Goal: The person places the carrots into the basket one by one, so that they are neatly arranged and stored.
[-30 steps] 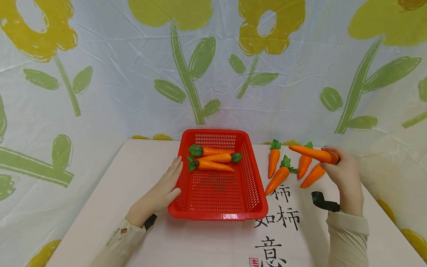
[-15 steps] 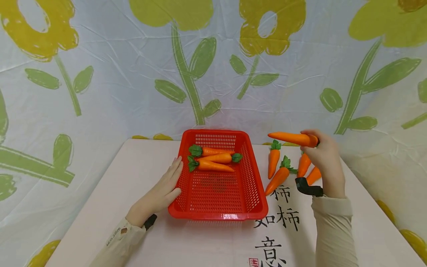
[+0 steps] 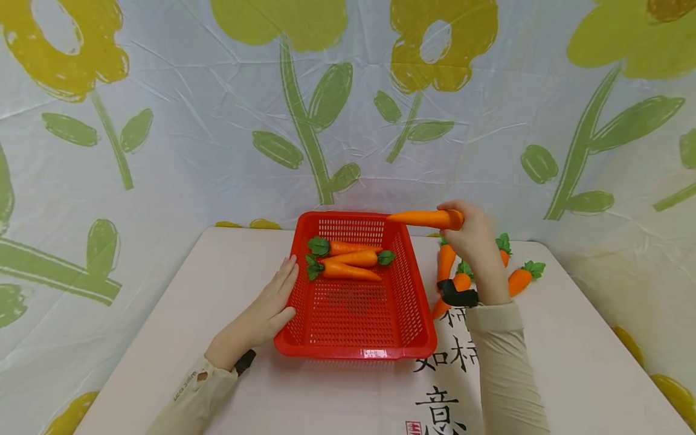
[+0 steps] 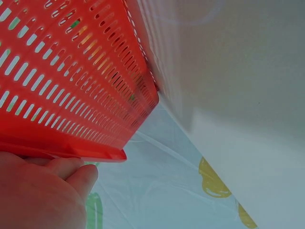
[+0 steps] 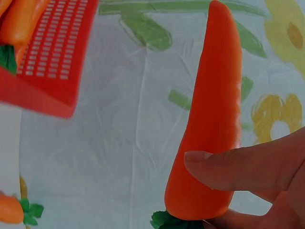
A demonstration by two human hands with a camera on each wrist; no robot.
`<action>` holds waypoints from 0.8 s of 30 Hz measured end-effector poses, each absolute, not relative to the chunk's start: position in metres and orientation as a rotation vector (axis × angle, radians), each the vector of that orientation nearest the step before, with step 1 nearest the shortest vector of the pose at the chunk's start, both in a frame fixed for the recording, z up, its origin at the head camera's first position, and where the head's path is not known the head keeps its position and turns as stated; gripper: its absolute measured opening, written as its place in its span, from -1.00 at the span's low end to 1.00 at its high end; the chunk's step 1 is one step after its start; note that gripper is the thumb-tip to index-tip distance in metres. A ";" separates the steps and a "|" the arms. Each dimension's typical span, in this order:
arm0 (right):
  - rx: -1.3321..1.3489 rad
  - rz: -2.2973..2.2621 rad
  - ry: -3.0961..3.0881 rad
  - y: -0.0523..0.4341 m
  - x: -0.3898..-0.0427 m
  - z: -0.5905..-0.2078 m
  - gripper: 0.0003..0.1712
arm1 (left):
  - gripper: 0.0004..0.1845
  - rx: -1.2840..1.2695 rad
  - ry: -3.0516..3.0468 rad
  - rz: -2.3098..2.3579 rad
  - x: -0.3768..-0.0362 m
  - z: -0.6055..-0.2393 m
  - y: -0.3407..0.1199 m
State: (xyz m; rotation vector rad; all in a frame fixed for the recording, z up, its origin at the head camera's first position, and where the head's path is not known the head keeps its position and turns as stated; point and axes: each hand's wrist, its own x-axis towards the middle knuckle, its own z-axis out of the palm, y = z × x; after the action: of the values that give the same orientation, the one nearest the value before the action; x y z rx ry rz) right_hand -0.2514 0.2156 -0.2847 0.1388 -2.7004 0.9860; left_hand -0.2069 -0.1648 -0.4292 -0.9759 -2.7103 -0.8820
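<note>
Leftward since a second earlier, the toy carrot [image 3: 421,218] had travelled to the red basket [image 3: 415,314]'s two-o'clock corner, pinched at its thick leafy end by the right hand [image 3: 470,235]. It looked light, stiff and smooth, best held there. The left hand [image 3: 261,314] lay flat, fingers straight, against the basket's nine-o'clock wall.

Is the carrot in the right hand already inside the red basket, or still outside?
Outside: the right hand holds the carrot in the air, tip over the red basket rim.
</note>
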 end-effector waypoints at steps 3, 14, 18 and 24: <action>0.156 1.000 -2.712 0.202 -0.257 -0.287 -0.46 | -0.21 -0.974 -2.707 -0.887 -0.207 -0.429 -0.165; 0.249 0.972 -2.797 0.162 -0.274 -0.301 -0.42 | -0.21 -0.944 -2.735 -0.896 -0.207 -0.428 -0.164; 0.301 0.955 -2.849 0.150 -0.280 -0.308 -0.41 | -0.21 -0.929 -2.743 -0.913 -0.206 -0.428 -0.164; 0.354 0.964 -2.916 0.137 -0.287 -0.323 -0.43 | -0.21 -0.939 -2.744 -0.912 -0.205 -0.426 -0.164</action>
State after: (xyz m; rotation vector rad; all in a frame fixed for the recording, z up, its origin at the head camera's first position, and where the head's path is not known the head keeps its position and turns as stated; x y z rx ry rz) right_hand -0.2870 0.1369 -0.3228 0.3540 -2.9160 0.9643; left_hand -0.2052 -0.1640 -0.4262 -0.9391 -2.7445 -0.9124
